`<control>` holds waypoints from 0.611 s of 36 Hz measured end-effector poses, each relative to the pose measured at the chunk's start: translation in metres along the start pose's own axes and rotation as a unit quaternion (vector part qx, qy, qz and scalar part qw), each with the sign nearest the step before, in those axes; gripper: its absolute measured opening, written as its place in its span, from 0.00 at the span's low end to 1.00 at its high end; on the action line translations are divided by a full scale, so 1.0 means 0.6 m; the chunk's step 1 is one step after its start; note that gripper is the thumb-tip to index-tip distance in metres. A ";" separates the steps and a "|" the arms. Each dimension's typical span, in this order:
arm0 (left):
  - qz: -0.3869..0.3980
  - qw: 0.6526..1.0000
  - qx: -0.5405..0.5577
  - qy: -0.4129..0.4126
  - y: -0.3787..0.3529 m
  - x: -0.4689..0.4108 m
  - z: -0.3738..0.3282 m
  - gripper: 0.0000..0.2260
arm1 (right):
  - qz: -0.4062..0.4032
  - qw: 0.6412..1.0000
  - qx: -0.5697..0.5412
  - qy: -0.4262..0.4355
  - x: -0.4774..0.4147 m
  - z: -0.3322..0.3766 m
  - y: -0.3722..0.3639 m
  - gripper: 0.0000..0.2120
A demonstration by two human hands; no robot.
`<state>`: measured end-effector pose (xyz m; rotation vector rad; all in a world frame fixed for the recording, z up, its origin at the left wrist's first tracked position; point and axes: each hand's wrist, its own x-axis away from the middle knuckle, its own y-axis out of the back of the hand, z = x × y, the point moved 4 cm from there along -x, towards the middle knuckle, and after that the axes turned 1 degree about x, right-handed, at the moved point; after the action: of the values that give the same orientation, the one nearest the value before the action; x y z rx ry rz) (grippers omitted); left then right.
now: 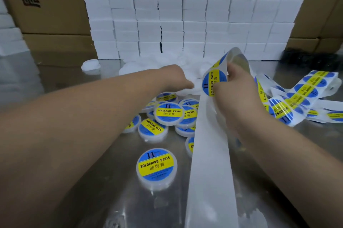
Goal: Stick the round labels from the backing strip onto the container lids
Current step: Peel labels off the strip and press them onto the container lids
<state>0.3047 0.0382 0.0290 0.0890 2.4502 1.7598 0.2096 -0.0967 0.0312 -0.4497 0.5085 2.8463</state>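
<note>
Presently the metal table (104, 181) carries labelled tubs near centre and a blank pile (187, 72) farther off. The strip (209, 153) runs near-to-far, pinched in the right hand (239, 88); its next label (213, 82) faces left. The left hand (174, 77), nearer the pile, fingers curled on a blank lid (193, 86); grip unclear.

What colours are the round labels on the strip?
Blue with a yellow band across the middle, as on the round label at the right hand; head view.
</note>
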 end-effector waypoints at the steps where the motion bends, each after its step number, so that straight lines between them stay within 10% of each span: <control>1: 0.001 1.000 -0.029 0.004 -0.006 -0.002 -0.002 0.15 | 0.004 1.000 0.005 0.002 0.000 0.000 0.001 0.19; 7: -0.035 0.999 -0.034 0.013 -0.019 -0.003 -0.002 0.14 | -0.008 1.000 0.011 0.010 0.000 -0.001 0.009 0.24; 11: -0.137 0.970 0.194 0.053 0.001 -0.001 0.013 0.28 | -0.012 1.000 0.005 0.002 0.000 -0.001 0.005 0.23; 16: -0.176 0.845 0.498 0.090 0.033 0.030 0.010 0.23 | -0.015 1.000 0.010 0.003 0.002 -0.002 0.000 0.06; 22: -0.155 0.675 0.707 0.140 0.043 0.104 0.012 0.04 | 0.003 0.999 -0.050 0.019 0.004 0.002 -0.009 0.11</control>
<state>0.2435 0.0604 0.0468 -0.4518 3.0572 -0.5844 0.2084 -0.0908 0.0295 -0.5212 0.3756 2.8844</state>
